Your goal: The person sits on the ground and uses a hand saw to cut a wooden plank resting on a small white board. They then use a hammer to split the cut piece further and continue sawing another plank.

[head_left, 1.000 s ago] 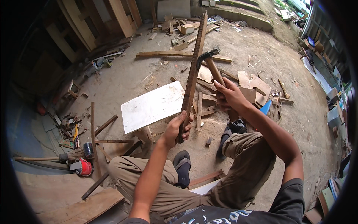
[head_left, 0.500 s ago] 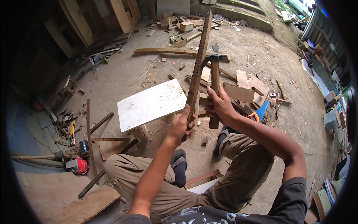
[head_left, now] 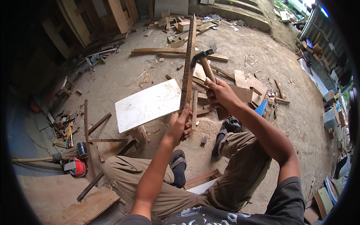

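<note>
Left hand: gripping the near end of the wooden batten
Right hand: holding the claw hammer
Batten: slanting away, left of the hammer
Hammer tilt: I'm watching remotely; upright before, it's leaning left, claw probably levering the batten's right edge

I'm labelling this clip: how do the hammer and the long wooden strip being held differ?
The wooden strip looks clearly longer than the hammer.
The hammer has a dark claw head, while the wooden strip is a plain length of wood.
The left hand grips the wooden strip; the right hand grips the hammer.
Both are held above the ground.
</note>
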Demonstrator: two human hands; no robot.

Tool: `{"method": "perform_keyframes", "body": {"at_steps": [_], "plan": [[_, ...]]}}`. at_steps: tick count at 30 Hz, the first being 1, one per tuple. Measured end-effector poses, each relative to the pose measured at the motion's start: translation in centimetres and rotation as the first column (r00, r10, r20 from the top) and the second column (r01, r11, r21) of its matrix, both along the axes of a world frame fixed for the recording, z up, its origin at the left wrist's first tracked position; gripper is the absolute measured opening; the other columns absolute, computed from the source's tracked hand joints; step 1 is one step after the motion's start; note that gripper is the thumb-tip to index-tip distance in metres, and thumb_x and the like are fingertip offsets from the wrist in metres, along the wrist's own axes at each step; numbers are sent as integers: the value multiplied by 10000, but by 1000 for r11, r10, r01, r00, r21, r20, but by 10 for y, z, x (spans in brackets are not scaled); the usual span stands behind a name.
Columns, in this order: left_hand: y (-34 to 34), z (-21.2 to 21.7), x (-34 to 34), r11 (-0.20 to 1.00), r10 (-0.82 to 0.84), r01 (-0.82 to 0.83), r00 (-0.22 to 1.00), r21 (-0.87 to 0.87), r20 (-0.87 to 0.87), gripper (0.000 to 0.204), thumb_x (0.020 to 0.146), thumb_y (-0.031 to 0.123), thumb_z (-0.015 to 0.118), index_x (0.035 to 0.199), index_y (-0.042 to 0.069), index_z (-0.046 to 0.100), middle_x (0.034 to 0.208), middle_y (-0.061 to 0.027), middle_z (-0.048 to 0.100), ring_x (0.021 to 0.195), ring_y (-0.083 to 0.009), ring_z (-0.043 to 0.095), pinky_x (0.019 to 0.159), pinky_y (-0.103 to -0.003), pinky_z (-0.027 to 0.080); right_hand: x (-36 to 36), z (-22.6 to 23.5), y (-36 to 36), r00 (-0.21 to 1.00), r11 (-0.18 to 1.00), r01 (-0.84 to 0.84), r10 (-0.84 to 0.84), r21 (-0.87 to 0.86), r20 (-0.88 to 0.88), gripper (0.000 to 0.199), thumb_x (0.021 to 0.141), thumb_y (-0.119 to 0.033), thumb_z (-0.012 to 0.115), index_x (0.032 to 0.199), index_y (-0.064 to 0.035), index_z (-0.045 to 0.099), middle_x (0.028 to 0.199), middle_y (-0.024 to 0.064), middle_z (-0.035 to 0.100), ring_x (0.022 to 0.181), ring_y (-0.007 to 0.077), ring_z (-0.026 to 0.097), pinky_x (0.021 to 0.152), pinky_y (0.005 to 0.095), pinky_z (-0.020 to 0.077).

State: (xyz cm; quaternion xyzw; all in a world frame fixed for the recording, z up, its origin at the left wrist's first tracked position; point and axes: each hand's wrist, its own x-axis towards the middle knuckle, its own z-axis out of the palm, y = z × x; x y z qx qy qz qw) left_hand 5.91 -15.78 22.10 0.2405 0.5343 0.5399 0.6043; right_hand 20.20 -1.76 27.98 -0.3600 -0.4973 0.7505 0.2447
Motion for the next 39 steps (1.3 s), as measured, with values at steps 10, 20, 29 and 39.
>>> {"method": "perform_keyframes", "body": {"at_steps": [10,20,29,39], "plan": [[1,-14,-16,998,-67,66,998,-9,-21,625,949,672,412,994,56,509,592,29,427,382,-55,371,356,-232,321,13,-19,-8,1000,998,-27,27,-63,6,237,1023,-352,519,939,-172,389,694,-41,376,495,69,343,437,251,321],[8,-26,10,992,116,-93,937,85,-331,631,1009,601,313,1001,29,577,697,-26,518,519,-110,479,449,-258,419,-19,-44,-43,933,850,233,-332,473,137,268,1042,-325,477,985,-64,479,775,-4,489,677,89,446,593,265,392],[4,-40,41,987,150,-138,971,79,-187,639,1052,488,285,1283,-78,470,1170,-183,556,1050,-223,522,899,-317,400,-29,-63,-57,894,832,262,-400,488,203,292,1038,-316,476,1057,-24,477,834,61,522,752,143,479,677,294,425],[-2,-12,-3,1000,5,-8,994,22,110,570,1004,593,351,1015,46,511,680,-27,495,444,-106,437,370,-259,365,-7,-15,-13,982,987,59,-84,148,166,214,1026,-296,512,951,-108,443,768,-7,450,571,103,466,450,272,390]]}}
